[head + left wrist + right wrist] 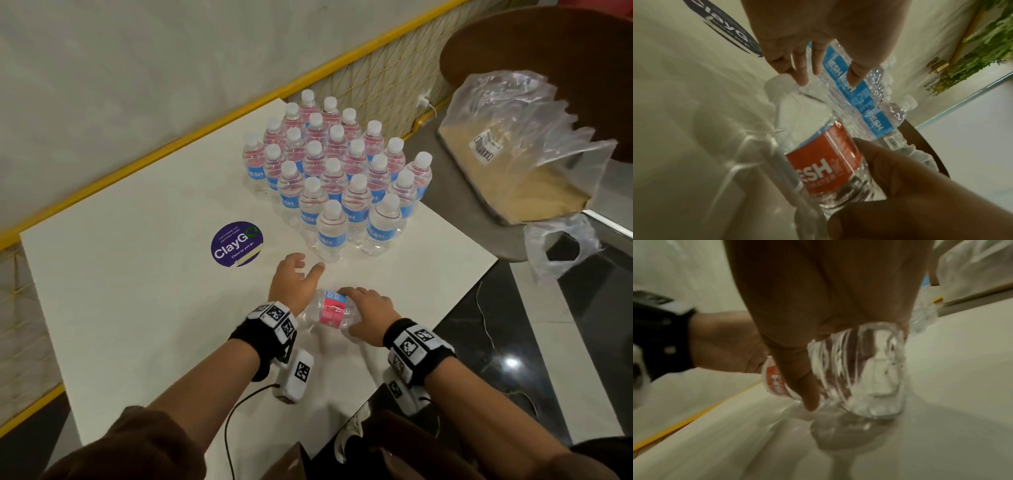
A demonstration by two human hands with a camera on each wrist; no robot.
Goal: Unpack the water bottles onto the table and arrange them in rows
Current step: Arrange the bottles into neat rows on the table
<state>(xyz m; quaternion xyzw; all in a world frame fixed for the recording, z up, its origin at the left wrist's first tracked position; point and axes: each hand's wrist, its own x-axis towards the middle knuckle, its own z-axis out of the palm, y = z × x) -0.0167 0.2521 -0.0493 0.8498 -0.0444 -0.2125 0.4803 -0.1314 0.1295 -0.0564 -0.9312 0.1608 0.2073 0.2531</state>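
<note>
One water bottle [330, 310] with a red and blue label lies on its side on the white table [137, 274], near the front edge. My right hand [356, 310] grips its lower body; in the right wrist view my right hand [818, 345] has the thumb across the bottle's clear base end [859, 369]. My left hand [301, 270] is open beside the cap end, fingers spread and holding nothing. In the left wrist view, my left hand [828, 78] hovers over the bottle's neck [789, 104]. Several rows of upright bottles [335, 171] stand just beyond.
A purple round sticker [237, 244] lies left of the bottle rows. On a round brown table [548, 44] to the right sits torn plastic wrap [513, 137] over a cardboard tray. A yellow rail [205, 123] runs behind the table. Dark floor lies beyond the table's right edge.
</note>
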